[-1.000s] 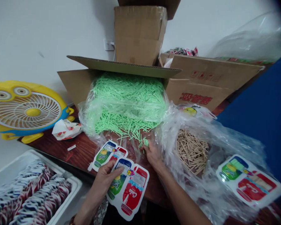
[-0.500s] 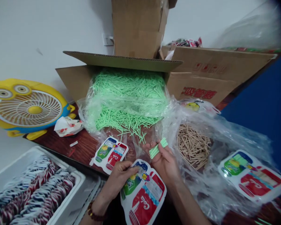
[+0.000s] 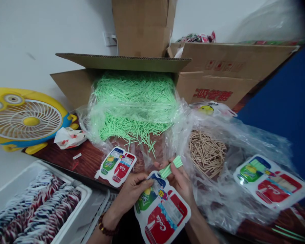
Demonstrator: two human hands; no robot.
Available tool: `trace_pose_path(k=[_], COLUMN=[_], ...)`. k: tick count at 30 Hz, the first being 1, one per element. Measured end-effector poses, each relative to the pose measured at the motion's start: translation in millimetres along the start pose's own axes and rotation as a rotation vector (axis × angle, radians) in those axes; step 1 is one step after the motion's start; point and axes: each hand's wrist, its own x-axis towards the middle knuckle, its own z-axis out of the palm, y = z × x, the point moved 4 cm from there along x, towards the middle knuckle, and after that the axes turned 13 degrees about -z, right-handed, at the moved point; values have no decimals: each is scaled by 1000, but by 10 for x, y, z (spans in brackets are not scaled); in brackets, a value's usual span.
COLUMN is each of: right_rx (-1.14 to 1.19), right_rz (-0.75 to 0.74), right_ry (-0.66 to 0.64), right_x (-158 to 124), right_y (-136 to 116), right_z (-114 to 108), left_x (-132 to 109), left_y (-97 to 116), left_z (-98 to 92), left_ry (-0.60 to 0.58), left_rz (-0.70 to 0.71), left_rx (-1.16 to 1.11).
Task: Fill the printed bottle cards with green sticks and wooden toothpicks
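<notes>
My left hand (image 3: 132,191) pinches the upper left edge of a drink-printed pouch (image 3: 165,217), which shows a green bottle and a red cola bottle. A small bundle of light green sticks (image 3: 176,162) is held between the thumb and fingers of my right hand (image 3: 181,179). The bundle's lower end is at the top edge of the pouch; whether it is inside I cannot tell. Beyond my hands, many green sticks (image 3: 134,101) spill from a plastic-lined cardboard box. Brown sticks (image 3: 207,152) lie in a heap on clear plastic to the right.
A similar pouch (image 3: 118,166) lies left of centre, another (image 3: 271,183) at the right. A white foam box (image 3: 85,200) of stacked pouches stands lower left. A yellow fan (image 3: 32,120) and a crumpled wrapper (image 3: 69,137) are at the left. More cardboard boxes (image 3: 142,30) stand behind.
My right hand has brought the green bundle down to the pouch's top edge. The pouch in my left hand has shifted slightly right, and the camera view has turned a little.
</notes>
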Motion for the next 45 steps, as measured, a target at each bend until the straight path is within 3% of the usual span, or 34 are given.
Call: trace_pose_path(k=[5,10,13,19,22,33,36,40,45], right_rx=[-16,-35,-101,-724,-855,-1036,-1087,-1111,-1138], right_rz=[51,154,79,-43,-30,-120,-178,-233,-234], right_ry=[9,-185,-272,-600,-734,-640,-598,-628,-668], right_x=[-67,-35,41,67,23,80,177,257,341], right_y=[6,-22,-150,-395,-423,-496,-612,-739,-807], right_z=[-44,52,42,-10,-17,-221,-275,-320,-410], left_x=[38,84,116,181,208,287,311,341,409], left_y=[3,-3,-18,-7,-1,27,76,120,158], left_z=[7,18,-6,14,54,200,274,377,462], left_ry=[-6,-117,-92,-7,-4,15,-63,-204,-196], left_rz=[-12,-56,-63,-30,-17,60,49,-79,-57], left_rx=[-24,-161,-193,-228,-248,-300,-282,-200,-186])
